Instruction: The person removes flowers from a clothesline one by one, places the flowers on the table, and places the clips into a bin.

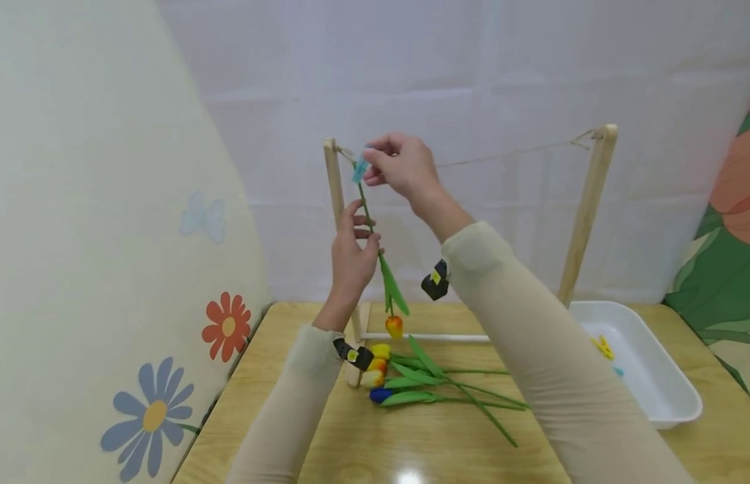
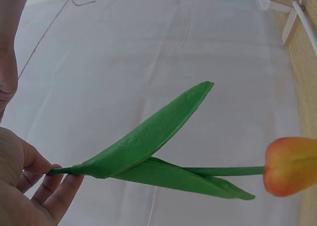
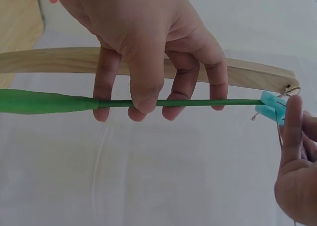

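Note:
An orange-yellow artificial tulip (image 1: pixel 394 327) hangs head down near the left post, its stem end up at the string. My left hand (image 1: pixel 354 259) pinches the green stem (image 3: pixel 171 102) between thumb and fingers, above the leaves (image 2: pixel 143 137). At the stem's top end, my right hand (image 1: pixel 405 165) pinches a translucent blue clothespin (image 1: pixel 360 168). In the right wrist view the clothespin sits at the stem tip and the string, beside the post's top; whether its jaws grip both cannot be made out.
A twine string (image 1: pixel 508 156) runs between two wooden posts (image 1: pixel 586 208). Several tulips (image 1: pixel 411 380) lie on the wooden table (image 1: pixel 350 450) below my hands. At right stands a white tray (image 1: pixel 659 376) with a yellow clothespin (image 1: pixel 603 347) and a blue piece in it.

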